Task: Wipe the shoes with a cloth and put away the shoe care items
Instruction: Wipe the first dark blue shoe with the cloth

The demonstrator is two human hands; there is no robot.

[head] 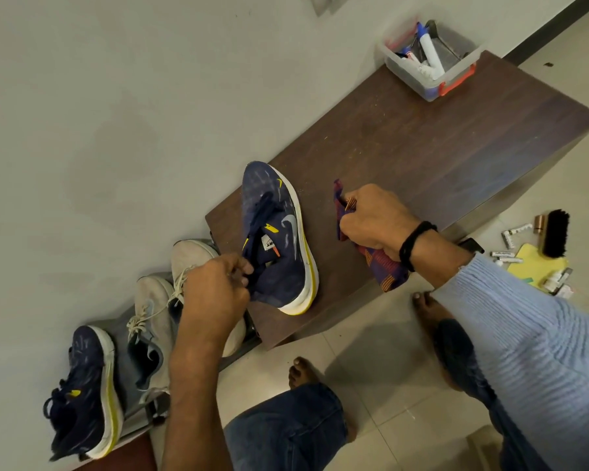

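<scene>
A navy running shoe [279, 232] with a white and yellow sole lies on the dark wooden cabinet top [439, 147]. My left hand [215, 290] grips it at the heel collar. To the shoe's right, my right hand [374, 222] is closed on a purple and orange patterned cloth [383, 266], a little apart from the shoe. The matching navy shoe [85, 389] sits on a low rack at the lower left, beside two grey lace-up shoes [157, 321].
A clear plastic box [429, 59] with tubes and bottles stands at the cabinet's far end by the wall. On the tiled floor to the right lie a black shoe brush [555, 232], a yellow cloth [538, 266] and several small tubes. My bare feet stand near the cabinet.
</scene>
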